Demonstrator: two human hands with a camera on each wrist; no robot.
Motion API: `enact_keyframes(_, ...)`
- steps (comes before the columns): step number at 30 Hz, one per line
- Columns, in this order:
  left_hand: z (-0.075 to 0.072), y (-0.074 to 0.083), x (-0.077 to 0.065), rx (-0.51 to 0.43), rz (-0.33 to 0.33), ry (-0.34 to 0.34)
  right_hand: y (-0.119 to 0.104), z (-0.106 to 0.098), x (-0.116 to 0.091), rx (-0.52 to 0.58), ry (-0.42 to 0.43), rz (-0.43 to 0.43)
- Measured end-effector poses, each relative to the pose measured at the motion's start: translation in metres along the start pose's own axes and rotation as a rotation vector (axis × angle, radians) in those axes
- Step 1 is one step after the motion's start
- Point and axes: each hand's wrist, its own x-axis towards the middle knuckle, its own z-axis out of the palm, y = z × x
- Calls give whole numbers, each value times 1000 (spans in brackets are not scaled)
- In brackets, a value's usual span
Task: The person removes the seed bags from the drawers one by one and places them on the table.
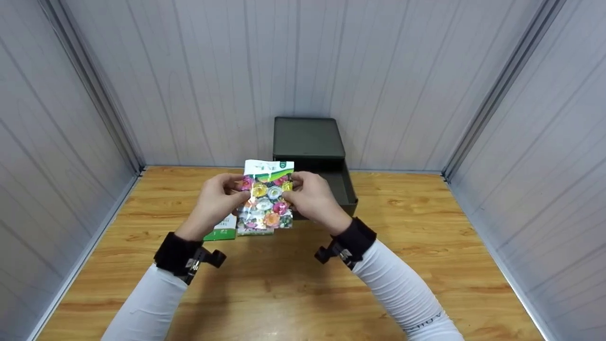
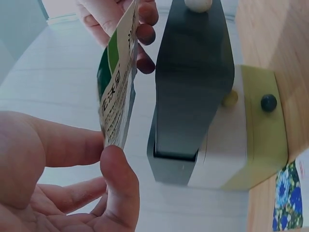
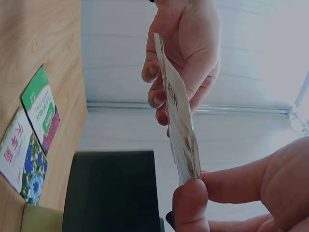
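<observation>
A flat seed packet point(image 1: 266, 199) with colourful printed flowers and a white and green top is held up in front of me. My left hand point(image 1: 217, 201) pinches its left edge between thumb and fingers. The opposite edge is pinched by my right hand point(image 1: 313, 198). In the left wrist view the packet point(image 2: 117, 79) shows nearly edge-on, its printed back partly in sight. Behind it stands a small drawer cabinet point(image 1: 308, 137) with a dark top. Its dark upper drawer point(image 1: 351, 189) is pulled out; the packet and right hand hide part of it.
Two more packets lie on the wooden table left of the cabinet: a green and white packet point(image 3: 41, 104) and a packet with blue flowers point(image 3: 33, 166). Below the dark drawer are a white drawer point(image 2: 224, 145) and a yellow-green drawer point(image 2: 263, 130). Pale panel walls point(image 1: 213, 71) enclose the table.
</observation>
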Motion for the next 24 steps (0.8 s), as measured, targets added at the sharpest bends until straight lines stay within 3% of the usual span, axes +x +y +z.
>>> enact_keyframes(13, -30, -13, -11, -23, 4, 28, -17, 32, 9, -70, -3, -46)
enact_keyframes(24, -47, -38, -21, -21, 7, 20, -24, 58, 4, -177, 16, -124)
